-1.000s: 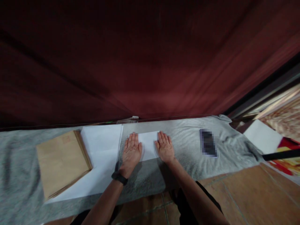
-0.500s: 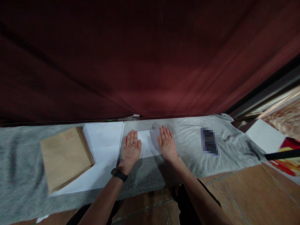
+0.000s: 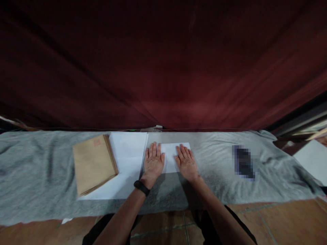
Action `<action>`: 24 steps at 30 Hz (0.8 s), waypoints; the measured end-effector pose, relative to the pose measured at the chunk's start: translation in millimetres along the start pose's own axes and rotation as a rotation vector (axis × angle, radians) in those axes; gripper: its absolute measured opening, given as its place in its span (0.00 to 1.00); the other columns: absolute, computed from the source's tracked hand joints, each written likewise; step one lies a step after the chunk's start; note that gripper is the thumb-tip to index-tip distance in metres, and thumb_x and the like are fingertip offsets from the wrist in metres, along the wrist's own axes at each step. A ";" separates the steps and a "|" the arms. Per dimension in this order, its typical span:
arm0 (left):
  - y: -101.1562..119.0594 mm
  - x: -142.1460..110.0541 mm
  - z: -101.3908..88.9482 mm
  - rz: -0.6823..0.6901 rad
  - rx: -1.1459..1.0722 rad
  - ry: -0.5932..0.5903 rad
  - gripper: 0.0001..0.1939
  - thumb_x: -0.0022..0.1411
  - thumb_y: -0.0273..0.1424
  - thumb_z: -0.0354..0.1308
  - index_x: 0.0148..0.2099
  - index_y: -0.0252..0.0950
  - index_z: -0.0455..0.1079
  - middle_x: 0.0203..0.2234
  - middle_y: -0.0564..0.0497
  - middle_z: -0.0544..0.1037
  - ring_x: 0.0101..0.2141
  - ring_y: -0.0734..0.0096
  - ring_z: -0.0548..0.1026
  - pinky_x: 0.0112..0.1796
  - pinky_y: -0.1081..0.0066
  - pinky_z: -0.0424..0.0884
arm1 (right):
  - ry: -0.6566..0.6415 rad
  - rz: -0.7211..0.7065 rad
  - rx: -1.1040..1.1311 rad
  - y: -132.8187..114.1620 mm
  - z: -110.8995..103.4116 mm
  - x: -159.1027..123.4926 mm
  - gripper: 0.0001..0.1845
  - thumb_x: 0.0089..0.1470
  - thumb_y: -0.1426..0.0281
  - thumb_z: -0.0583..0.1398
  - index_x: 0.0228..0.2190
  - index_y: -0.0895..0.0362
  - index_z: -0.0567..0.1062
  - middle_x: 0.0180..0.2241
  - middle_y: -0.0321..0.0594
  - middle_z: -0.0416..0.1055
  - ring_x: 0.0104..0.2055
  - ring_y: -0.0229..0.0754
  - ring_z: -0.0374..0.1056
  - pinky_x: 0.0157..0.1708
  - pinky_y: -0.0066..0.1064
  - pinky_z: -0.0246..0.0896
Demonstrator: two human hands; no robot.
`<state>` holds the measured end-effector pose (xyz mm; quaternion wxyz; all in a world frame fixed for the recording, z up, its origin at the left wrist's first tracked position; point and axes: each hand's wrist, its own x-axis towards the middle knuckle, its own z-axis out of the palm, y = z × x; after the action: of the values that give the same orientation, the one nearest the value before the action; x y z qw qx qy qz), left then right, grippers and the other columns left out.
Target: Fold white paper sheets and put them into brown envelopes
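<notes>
A white sheet of paper (image 3: 169, 158), possibly folded, lies flat on a grey cloth. My left hand (image 3: 154, 164) rests palm down over its left end, fingers stretched forward, with a black band on the wrist. Over the right part of the sheet lies my right hand (image 3: 187, 164), flat and with fingers spread; a corner of the paper shows beyond its fingertips. Neither hand grips anything. Just left of my left hand is a stack of larger white paper (image 3: 129, 153), partly covered by a pile of brown paper envelopes (image 3: 94, 165).
The grey cloth (image 3: 214, 187) covers a long, narrow surface. A pixelated dark object (image 3: 244, 162) lies on it to the right. Behind hangs a dark red fabric (image 3: 173, 85). A white panel (image 3: 313, 161) stands at the right edge, and a tiled floor (image 3: 286, 217) shows in front.
The view has shifted, so the things on the cloth appear farther right. My right hand sits closer to my left, and the sheet's far right corner now shows. Both hands stay flat.
</notes>
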<state>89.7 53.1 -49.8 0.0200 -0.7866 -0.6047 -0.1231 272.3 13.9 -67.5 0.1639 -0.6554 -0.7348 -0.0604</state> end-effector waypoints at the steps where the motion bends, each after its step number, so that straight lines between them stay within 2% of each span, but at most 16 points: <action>1: 2.7 -1.2 -1.2 0.005 -0.007 0.009 0.30 0.73 0.35 0.41 0.70 0.24 0.55 0.69 0.34 0.54 0.70 0.51 0.51 0.67 0.48 0.50 | 0.001 0.004 -0.006 0.6 -0.2 -0.3 0.29 0.70 0.61 0.49 0.67 0.58 0.59 0.68 0.49 0.57 0.69 0.51 0.54 0.66 0.46 0.47; 3: 12.4 -4.9 -3.4 0.078 -0.041 0.024 0.30 0.73 0.34 0.40 0.71 0.23 0.54 0.69 0.35 0.55 0.70 0.54 0.50 0.68 0.50 0.48 | -0.008 0.010 -0.015 0.6 -0.4 -0.8 0.29 0.70 0.61 0.49 0.67 0.59 0.59 0.68 0.50 0.57 0.69 0.51 0.53 0.67 0.46 0.47; 6: 32.6 -11.3 -2.4 0.271 -0.128 0.009 0.29 0.74 0.33 0.38 0.71 0.27 0.54 0.69 0.41 0.57 0.70 0.61 0.50 0.68 0.55 0.49 | -0.035 0.001 -0.028 -0.3 -1.2 -1.8 0.29 0.69 0.64 0.49 0.67 0.58 0.59 0.69 0.49 0.54 0.70 0.51 0.51 0.67 0.45 0.45; 8: 43.0 -13.7 1.4 0.312 -0.169 0.002 0.28 0.74 0.33 0.37 0.71 0.27 0.53 0.69 0.41 0.58 0.70 0.62 0.52 0.68 0.55 0.52 | -0.053 -0.009 -0.039 -0.4 -2.1 -2.4 0.29 0.69 0.67 0.49 0.68 0.58 0.58 0.70 0.48 0.52 0.71 0.50 0.49 0.68 0.45 0.44; 12: 44.5 -11.6 8.7 0.290 -0.177 0.005 0.29 0.75 0.37 0.38 0.71 0.27 0.53 0.68 0.39 0.59 0.69 0.60 0.53 0.67 0.53 0.52 | -0.074 -0.002 -0.046 -0.1 -4.1 -2.7 0.29 0.68 0.68 0.49 0.68 0.57 0.57 0.70 0.48 0.51 0.71 0.50 0.49 0.67 0.46 0.44; 15: 34.5 -8.5 10.1 0.243 -0.140 0.000 0.30 0.74 0.39 0.40 0.71 0.27 0.54 0.69 0.39 0.58 0.70 0.59 0.52 0.68 0.53 0.51 | -0.066 -0.001 -0.035 -0.5 -4.6 -2.1 0.29 0.69 0.67 0.48 0.67 0.58 0.58 0.70 0.49 0.53 0.71 0.51 0.50 0.67 0.46 0.45; 24: 6.9 -11.8 12.7 0.129 -0.080 0.024 0.30 0.74 0.37 0.40 0.71 0.24 0.53 0.69 0.37 0.57 0.70 0.58 0.51 0.67 0.55 0.52 | -0.008 0.032 -0.020 0.2 -0.8 -2.6 0.29 0.70 0.61 0.48 0.67 0.58 0.58 0.68 0.49 0.56 0.69 0.52 0.53 0.66 0.46 0.46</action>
<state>95.7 42.4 -63.8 0.0037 -0.8227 -0.5469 -0.1553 272.9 11.2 -67.6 0.1555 -0.6687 -0.7243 -0.0625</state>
